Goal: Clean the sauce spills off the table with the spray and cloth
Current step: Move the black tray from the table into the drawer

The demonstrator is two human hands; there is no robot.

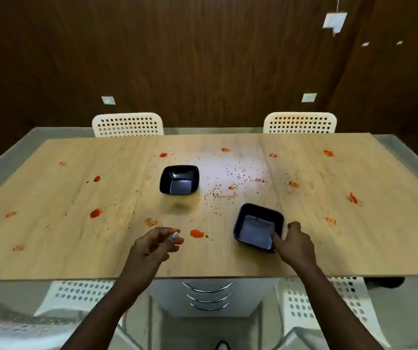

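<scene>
Pale wood-grain laminate covers the tabletop [59,253], smooth and faintly glossy, so the red sauce spills [197,233] sit on top as raised blobs and dry smears rather than soaking in. Nearest the person, the left hand [155,245] hovers just above the surface with its fingers [175,236] loosely curled and grasping nothing. The right hand [295,242] pinches the near right corner of a square black bowl [255,227], thumb outside the rim and a finger inside, probably to lift it clear so the wiping can reach underneath. That bowl looks like hard, shiny plastic with rounded corners. A second black bowl [179,179] of the same shape stands farther off near the middle, beside a scatter of fine red specks. Neither spray nor cloth is in view, so cleaning proper has not begun. Beyond the far edge stand two white perforated chairs [128,124] against a dark wood-panelled wall [202,59].
</scene>
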